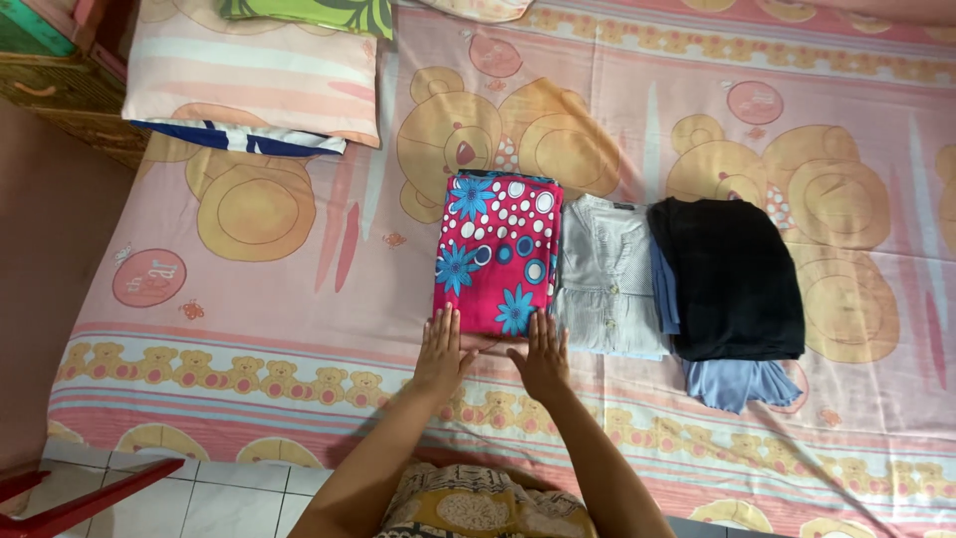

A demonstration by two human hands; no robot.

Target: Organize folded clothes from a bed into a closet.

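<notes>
A folded pink cloth with blue flowers and white dots lies on the bed sheet. My left hand and my right hand rest flat, fingers apart, at its near edge, fingertips touching it. Neither hand holds anything. Right of the pink cloth lies a folded pale grey shirt, then a folded black garment on top of a light blue cloth.
The pink sheet is printed with yellow bears. A striped pink pillow sits at the far left over a blue-and-white cloth. A wicker piece stands beside the bed. Tiled floor and a red frame lie near left.
</notes>
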